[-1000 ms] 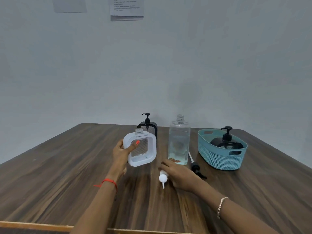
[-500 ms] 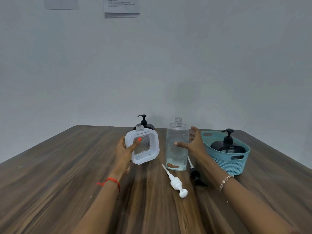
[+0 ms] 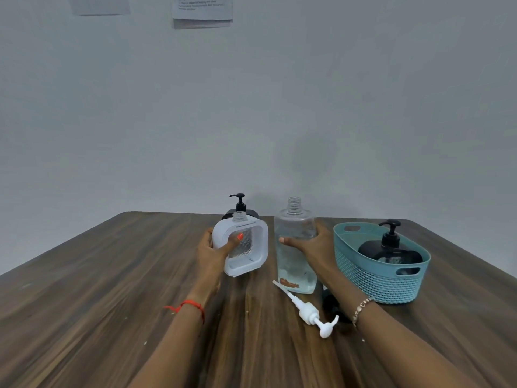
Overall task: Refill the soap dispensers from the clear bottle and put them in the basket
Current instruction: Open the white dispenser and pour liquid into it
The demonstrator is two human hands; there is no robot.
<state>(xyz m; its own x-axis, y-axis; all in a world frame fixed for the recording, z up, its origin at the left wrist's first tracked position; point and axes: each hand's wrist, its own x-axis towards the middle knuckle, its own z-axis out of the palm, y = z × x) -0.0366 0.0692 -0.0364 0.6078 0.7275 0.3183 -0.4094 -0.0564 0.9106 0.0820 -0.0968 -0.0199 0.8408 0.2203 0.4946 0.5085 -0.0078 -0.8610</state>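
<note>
We see a dark wooden table [image 3: 84, 289] with a streaked grain, its far edge meeting a plain pale grey wall [image 3: 251, 107]. The table's far left corner is rounded. High on the wall hang a stack of printed sheets [image 3: 202, 9], above the middle of the far edge, and a second sheet [image 3: 100, 5] to its left; both are cut off at the top, their print too small to read. A few pale specks [image 3: 145, 343] dot the wood toward the near edge.

- You face a plain, pale grey wall [image 3: 363, 107] in even, soft light.
- High on it hang two paper sheets [image 3: 202, 8], their print too small to read.
- Below you lies a dark wood-grain tabletop [image 3: 84, 303], its far corners rounded.
</note>
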